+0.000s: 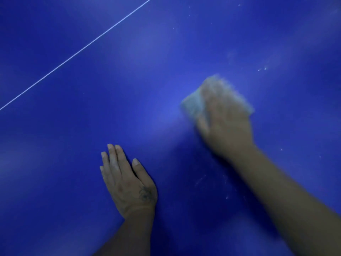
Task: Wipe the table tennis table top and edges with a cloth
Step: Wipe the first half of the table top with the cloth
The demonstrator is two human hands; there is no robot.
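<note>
The blue table tennis table top (147, 80) fills the whole view. My right hand (227, 124) presses a pale grey-green cloth (193, 104) flat on the table at centre right; hand and cloth are blurred by motion, and much of the cloth is hidden under the fingers. My left hand (127, 180) lies flat on the table at lower centre, palm down, with nothing in it and the fingers slightly spread.
A thin white line (77, 52) runs diagonally across the table from the left edge up to the top middle. Small white specks and streaks (262, 69) dot the surface at the right, near and beyond the cloth. No table edge is in view.
</note>
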